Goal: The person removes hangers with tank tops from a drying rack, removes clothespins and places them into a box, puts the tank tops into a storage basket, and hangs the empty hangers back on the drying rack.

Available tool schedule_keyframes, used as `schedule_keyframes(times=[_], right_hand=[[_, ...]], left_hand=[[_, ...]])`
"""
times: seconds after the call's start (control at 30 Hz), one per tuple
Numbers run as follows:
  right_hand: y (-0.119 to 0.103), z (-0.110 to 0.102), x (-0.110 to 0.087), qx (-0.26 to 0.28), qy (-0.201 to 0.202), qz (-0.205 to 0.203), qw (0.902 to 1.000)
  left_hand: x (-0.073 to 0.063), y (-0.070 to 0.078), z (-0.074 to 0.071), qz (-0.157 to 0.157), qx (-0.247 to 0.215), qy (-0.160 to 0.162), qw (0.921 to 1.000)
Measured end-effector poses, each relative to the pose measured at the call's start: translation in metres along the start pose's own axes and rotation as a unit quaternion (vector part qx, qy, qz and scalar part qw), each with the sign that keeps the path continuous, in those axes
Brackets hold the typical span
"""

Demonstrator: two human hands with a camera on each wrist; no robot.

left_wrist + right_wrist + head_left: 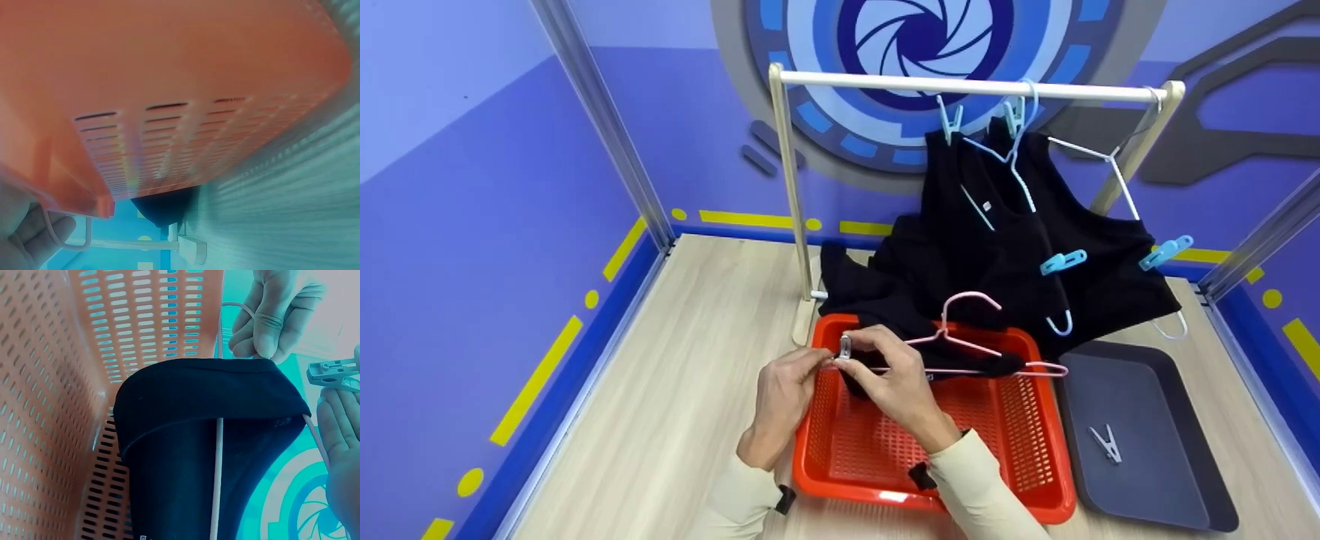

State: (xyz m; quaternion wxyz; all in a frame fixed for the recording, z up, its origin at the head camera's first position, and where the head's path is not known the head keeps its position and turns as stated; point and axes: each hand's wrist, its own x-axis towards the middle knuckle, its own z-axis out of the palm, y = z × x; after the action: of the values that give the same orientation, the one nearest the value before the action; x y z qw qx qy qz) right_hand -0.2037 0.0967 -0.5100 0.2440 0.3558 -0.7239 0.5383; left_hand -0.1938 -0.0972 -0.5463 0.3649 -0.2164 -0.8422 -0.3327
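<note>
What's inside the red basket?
A black garment on a pink hanger spans the far part of the basket; nearer, bare perforated floor shows. Anything beneath the garment or behind the right hand is covered and can't be seen.

I'm in what looks like a staged lab booth: purple printed panels (682, 112) between metal posts (606, 124) enclose the wood-grain tabletop (705, 322) before me.

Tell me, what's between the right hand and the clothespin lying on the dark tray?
From the right hand, the head view shows part of the red basket, including its right wall, then bare dark tray before the clothespin.
</note>
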Motion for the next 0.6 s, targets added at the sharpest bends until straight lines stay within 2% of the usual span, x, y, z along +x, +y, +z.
schedule_keyframes(times=[0.2,0.43,0.6], right_hand=[[-0.0034,-0.0018,-0.0006,0.012,0.011,-0.007,0.9998],[-0.0066,-0.0032,0.0001,0.016,0.035,0.011,0.9992],[-0.0073,-0.0103,0.0006,0.011,0.009,0.03,0.9994]], left_hand=[[0.0,0.0001,0.0006,0.001,-0.007,-0.004,1.0],[-0.0001,-0.0002,0.0011,0.005,0.0,-0.003,1.0],[0.0016,0.0003,0.0,0.003,0.003,-0.007,1.0]])
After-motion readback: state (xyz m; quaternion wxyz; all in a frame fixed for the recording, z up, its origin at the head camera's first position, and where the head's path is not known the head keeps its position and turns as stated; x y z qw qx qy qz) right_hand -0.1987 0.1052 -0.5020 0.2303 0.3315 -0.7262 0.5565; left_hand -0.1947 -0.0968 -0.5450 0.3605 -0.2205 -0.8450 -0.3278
